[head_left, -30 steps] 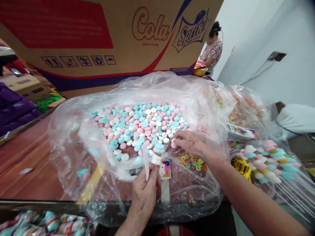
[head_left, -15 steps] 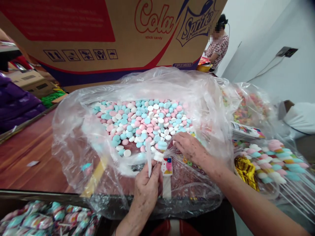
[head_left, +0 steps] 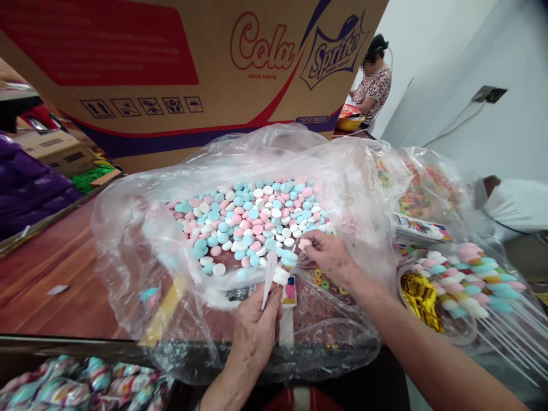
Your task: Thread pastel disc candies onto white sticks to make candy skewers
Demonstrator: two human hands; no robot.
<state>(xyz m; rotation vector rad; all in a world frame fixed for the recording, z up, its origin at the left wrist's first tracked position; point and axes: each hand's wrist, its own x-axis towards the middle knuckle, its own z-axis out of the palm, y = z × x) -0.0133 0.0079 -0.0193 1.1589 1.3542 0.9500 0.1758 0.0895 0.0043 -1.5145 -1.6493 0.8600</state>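
My left hand (head_left: 256,325) is closed around a candy skewer (head_left: 281,276) with white discs on it and pale blue ones just beyond. A narrow, whitish translucent strip (head_left: 269,278) also sticks up from its fingers. In a pinch, my right hand (head_left: 330,256) holds a pink marshmallow-like disc (head_left: 305,244), close to the skewer's far end. Behind both hands, many loose pink, blue and white discs (head_left: 240,220) lie in a large clear plastic bag (head_left: 128,228) spread on the table. A printed card (head_left: 290,292) is partly hidden by the left hand.
A large cardboard box (head_left: 214,85) stands behind the bag. To the right lie finished skewers (head_left: 475,279), gold ties (head_left: 422,299) and a stack of printed cards (head_left: 419,229). Wrapped candies (head_left: 81,382) fill a box at lower left. Another person (head_left: 374,85) works at the back right.
My right hand has lifted slightly off the pile and now pinches a pink disc. The skewer in my left hand has shifted a little to the right. The view has tilted slightly.
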